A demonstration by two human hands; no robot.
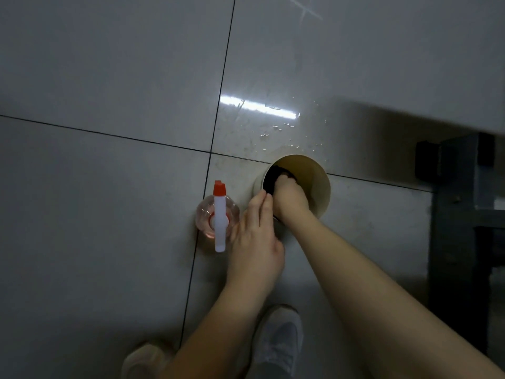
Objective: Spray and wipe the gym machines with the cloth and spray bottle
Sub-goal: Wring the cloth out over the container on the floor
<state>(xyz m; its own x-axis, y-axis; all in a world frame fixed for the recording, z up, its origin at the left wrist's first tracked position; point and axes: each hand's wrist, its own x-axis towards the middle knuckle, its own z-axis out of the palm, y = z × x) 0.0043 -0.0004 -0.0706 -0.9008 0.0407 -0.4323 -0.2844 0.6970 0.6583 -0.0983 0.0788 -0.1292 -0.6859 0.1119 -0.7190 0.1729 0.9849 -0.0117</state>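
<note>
While two shoes [278, 340] stand on the tiled floor [109, 187] at 6 o'clock, left hand [254, 242] flat, fingers straight, tips at the bucket's rim, spray bottle [219, 214] upright just beside it at 9 o'clock, right hand [289, 196] clutching a dark cloth [272, 176] inside the beige bucket [314, 173], water drops [273, 127] beyond at 12 o'clock, dark metal frame [459, 214] at 3 o'clock.

Below you, the round clear plastic spray bottle [217, 217] shows a pink tint from the liquid in it. It is topped by a white trigger head and an orange-red nozzle tip [219, 188]. The round plastic bucket [314, 181] is plain tan-beige inside and paler cream on its outer wall. The crumpled cloth [273, 177] in it is black with no pattern. The glossy floor tiles [109, 201] are pale grey, crossed by thin black grout lines, with a white streak of reflected light. The metal machine frame [459, 214] at your right is dark charcoal. Your fabric shoes [278, 337] are light grey.
</note>
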